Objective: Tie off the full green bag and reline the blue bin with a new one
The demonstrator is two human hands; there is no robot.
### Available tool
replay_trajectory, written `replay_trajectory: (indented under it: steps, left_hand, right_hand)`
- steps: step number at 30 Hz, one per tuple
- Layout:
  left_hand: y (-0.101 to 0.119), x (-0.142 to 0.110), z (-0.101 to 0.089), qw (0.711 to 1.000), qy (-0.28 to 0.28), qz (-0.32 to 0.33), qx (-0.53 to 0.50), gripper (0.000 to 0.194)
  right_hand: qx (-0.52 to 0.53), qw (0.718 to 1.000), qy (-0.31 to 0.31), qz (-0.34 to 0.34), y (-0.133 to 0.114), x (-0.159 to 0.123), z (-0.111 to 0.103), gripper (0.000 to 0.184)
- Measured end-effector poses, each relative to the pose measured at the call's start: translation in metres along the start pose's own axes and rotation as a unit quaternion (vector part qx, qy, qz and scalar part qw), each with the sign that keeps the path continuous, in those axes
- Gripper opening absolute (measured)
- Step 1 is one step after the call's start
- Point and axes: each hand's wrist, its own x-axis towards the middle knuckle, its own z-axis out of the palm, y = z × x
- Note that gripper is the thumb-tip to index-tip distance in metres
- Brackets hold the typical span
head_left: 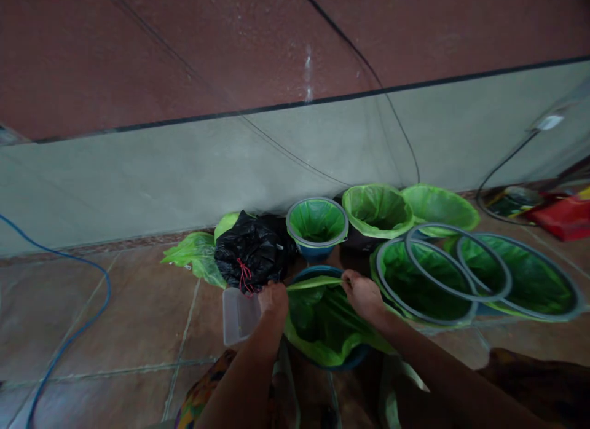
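A green bin bag (322, 321) lines a blue bin (356, 359) on the floor in front of me. My left hand (275, 299) is closed on the bag's edge at the left, and my right hand (362, 292) pinches the same edge at the right. Between the two hands the edge is stretched into a taut strip near the bin's far rim. Toward me, the bag hangs loosely over the near rim. Left of the bin, close to my left hand, are a clear plastic container (237, 318) and a tied black bag (251, 251) with red string.
Several bins with green liners stand by the wall and to the right, among them a grey-rimmed bin (318, 238). A loose grey ring (504, 275) lies across two bins. At left runs a blue hose (108, 287); a red object (562, 217) is far right.
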Motion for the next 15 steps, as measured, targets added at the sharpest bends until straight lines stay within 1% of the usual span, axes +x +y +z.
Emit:
replay_trajectory:
  steps: [1,2,3,4,5,6,7,8,9,10,11,13,15]
  left_hand:
    - [0.005,-0.003,-0.001,1.0,0.025,0.013,0.01,0.044]
    - [0.01,-0.005,-0.002,0.998,0.052,0.043,0.013,0.047]
    - [0.017,-0.008,-0.004,0.993,0.075,0.09,0.006,0.055]
    - [0.024,-0.011,-0.004,0.984,0.09,0.151,-0.012,0.065]
    - [0.032,-0.012,-0.004,0.972,0.094,0.215,-0.033,0.072]
    - [0.038,-0.013,-0.004,0.958,0.085,0.268,-0.049,0.072]
    - [0.044,-0.013,-0.003,0.949,0.068,0.303,-0.056,0.064]
    - [0.047,-0.011,-0.001,0.945,0.046,0.319,-0.052,0.052]
    - [0.049,-0.008,0.001,0.946,0.022,0.32,-0.043,0.041]
    - [0.05,-0.004,0.003,0.95,0.003,0.31,-0.033,0.035]
    - [0.048,0.001,0.005,0.954,-0.007,0.297,-0.028,0.033]
    - [0.042,0.011,0.009,0.962,-0.006,0.27,-0.032,0.032]
    - [0.035,0.02,0.01,0.97,-0.003,0.241,-0.044,0.029]
  right_hand:
    - [0.011,1.0,-0.005,0.006,0.001,0.0,0.002,0.019]
    - [0.024,1.0,-0.017,-0.002,0.0,0.0,0.005,0.018]
    - [0.038,0.999,-0.03,-0.018,-0.002,-0.001,0.007,0.018]
    - [0.056,0.997,-0.04,-0.04,-0.004,-0.001,0.009,0.018]
    - [0.078,0.994,-0.046,-0.061,-0.006,-0.001,0.011,0.018]
    - [0.101,0.991,-0.047,-0.075,-0.008,-0.001,0.013,0.019]
    - [0.125,0.988,-0.044,-0.083,-0.01,0.0,0.013,0.021]
    - [0.149,0.984,-0.038,-0.087,-0.01,0.002,0.013,0.022]
    - [0.169,0.981,-0.033,-0.089,-0.008,0.004,0.013,0.022]
    - [0.182,0.979,-0.033,-0.089,-0.005,0.007,0.011,0.023]
    - [0.187,0.978,-0.038,-0.087,-0.001,0.009,0.01,0.023]
    - [0.182,0.979,-0.054,-0.071,0.012,0.015,0.006,0.021]
    - [0.18,0.981,-0.066,-0.032,0.027,0.02,0.003,0.019]
